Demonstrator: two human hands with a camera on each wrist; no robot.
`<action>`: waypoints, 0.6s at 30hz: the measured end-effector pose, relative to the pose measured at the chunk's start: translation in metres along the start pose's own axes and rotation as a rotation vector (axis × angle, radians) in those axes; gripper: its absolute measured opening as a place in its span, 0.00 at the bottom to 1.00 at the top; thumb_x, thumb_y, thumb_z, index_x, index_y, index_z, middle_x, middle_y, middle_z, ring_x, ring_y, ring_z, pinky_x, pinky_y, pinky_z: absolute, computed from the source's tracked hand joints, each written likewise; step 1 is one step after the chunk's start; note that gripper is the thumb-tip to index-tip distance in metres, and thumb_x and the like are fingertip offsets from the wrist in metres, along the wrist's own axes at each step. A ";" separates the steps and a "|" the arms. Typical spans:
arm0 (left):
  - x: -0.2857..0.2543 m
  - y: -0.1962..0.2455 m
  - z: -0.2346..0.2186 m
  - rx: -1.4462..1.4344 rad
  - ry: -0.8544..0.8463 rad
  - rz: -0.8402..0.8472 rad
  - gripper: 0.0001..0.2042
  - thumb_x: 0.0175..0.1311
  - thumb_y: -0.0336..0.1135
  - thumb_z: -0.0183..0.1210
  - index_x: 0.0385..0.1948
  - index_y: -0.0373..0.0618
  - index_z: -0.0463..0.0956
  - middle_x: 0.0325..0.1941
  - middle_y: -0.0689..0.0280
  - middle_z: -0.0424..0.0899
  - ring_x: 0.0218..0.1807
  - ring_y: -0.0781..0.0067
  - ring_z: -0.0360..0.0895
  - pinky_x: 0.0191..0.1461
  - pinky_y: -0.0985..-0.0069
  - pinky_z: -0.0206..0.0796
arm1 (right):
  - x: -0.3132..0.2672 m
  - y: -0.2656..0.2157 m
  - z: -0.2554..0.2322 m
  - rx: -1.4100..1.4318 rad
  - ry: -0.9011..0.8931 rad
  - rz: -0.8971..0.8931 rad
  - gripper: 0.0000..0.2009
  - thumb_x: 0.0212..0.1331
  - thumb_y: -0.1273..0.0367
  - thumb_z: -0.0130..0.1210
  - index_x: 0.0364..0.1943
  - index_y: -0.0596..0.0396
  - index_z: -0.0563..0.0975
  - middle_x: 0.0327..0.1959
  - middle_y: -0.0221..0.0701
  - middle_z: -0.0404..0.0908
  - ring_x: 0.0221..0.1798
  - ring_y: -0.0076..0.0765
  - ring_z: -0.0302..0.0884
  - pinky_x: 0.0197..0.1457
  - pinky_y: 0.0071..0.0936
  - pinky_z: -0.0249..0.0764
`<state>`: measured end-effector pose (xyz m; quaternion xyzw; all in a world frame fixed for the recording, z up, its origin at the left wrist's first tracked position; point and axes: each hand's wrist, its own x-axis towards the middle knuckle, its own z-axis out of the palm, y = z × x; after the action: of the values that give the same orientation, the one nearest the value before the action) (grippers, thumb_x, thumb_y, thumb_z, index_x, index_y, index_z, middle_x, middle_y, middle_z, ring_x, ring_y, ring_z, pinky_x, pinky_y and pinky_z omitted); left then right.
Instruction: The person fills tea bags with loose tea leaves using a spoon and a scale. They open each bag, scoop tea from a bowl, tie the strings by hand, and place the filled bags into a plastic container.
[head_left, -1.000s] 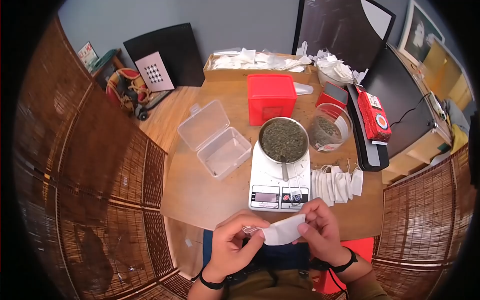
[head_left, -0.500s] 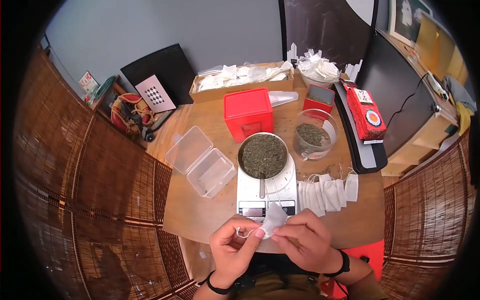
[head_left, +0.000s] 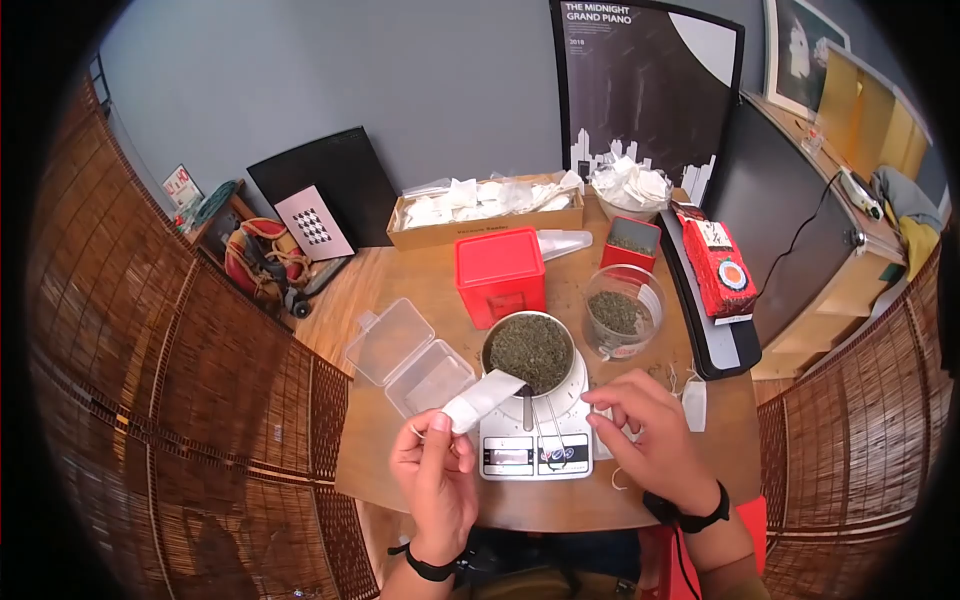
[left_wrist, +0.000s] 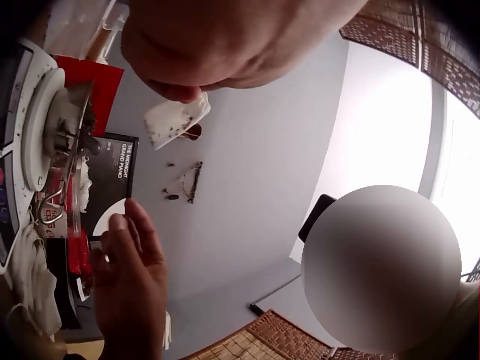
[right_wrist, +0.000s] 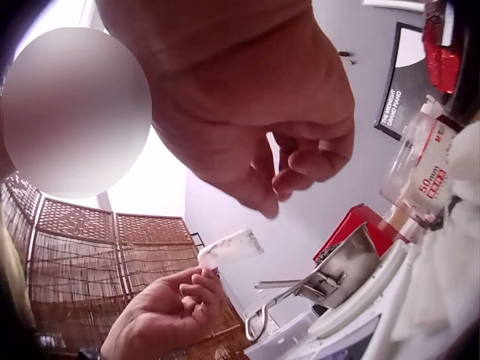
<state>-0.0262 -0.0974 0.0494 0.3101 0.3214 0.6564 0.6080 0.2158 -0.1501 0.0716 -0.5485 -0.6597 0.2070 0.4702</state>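
My left hand (head_left: pixel 435 485) pinches a white drawstring tea bag (head_left: pixel 478 403) between thumb and fingers, tilted up beside the pan. Dark flecks show on the bag (left_wrist: pixel 174 121) in the left wrist view. A metal pan (head_left: pixel 488 372) full of dried green leaves (head_left: pixel 530 345) sits on a white kitchen scale (head_left: pixel 505 470). The spoon's handle (head_left: pixel 527 415) sticks out of the leaves toward me. My right hand (head_left: pixel 655 435) hovers right of the scale, fingers loosely bent, with nothing between thumb and fingertips (right_wrist: pixel 264 206) in the right wrist view.
A clear tub with leaves (head_left: pixel 648 335) stands right of the pan, and a red box (head_left: pixel 500 265) behind it. An opened plastic case (head_left: pixel 395 340) lies at left. White bags (head_left: pixel 694 405) lie at right, mostly hidden by my hand. A carton of white bags (head_left: pixel 480 230) stands at the back.
Both hands held the bag together near the table's front edge. Now my left hand alone has it, raised toward the pan, and my right hand has let go and moved right.
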 end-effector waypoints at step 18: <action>0.010 -0.017 -0.043 -0.066 0.105 -0.047 0.06 0.82 0.31 0.64 0.48 0.37 0.80 0.36 0.61 0.86 0.32 0.78 0.80 0.33 0.81 0.70 | 0.030 0.013 0.053 -0.157 0.018 -0.214 0.12 0.68 0.74 0.68 0.54 0.55 0.87 0.37 0.35 0.86 0.35 0.43 0.87 0.37 0.35 0.82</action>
<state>-0.0509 -0.0880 0.0108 0.2477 0.3381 0.6676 0.6153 0.1786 -0.1059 0.0479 -0.5120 -0.7242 0.0986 0.4513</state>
